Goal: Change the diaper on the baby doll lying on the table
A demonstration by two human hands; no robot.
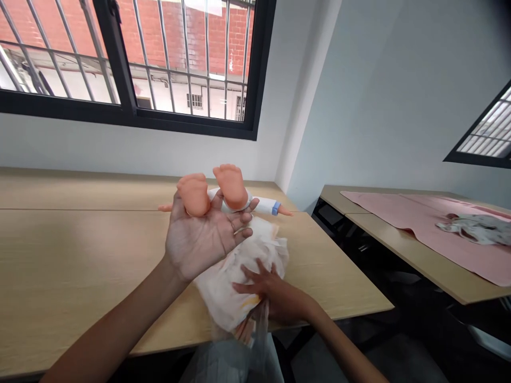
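Observation:
A baby doll lies on the table, its two feet (230, 186) raised toward me and its arms, in white sleeves with a blue cuff (275, 207), stretched to the sides. My left hand (203, 234) is palm up under the feet, its fingers around the ankles. My right hand (265, 284) has its fingers spread on a white, crumpled soft bundle (229, 287) at the table's front edge. Clear plastic (259, 324) hangs below that hand. The doll's head and body are mostly hidden.
The wooden table (80, 266) runs along a wall under a barred window. To the right, past a gap, another table (351, 210) carries a pink mat (399, 229) and a crumpled patterned cloth (475, 227).

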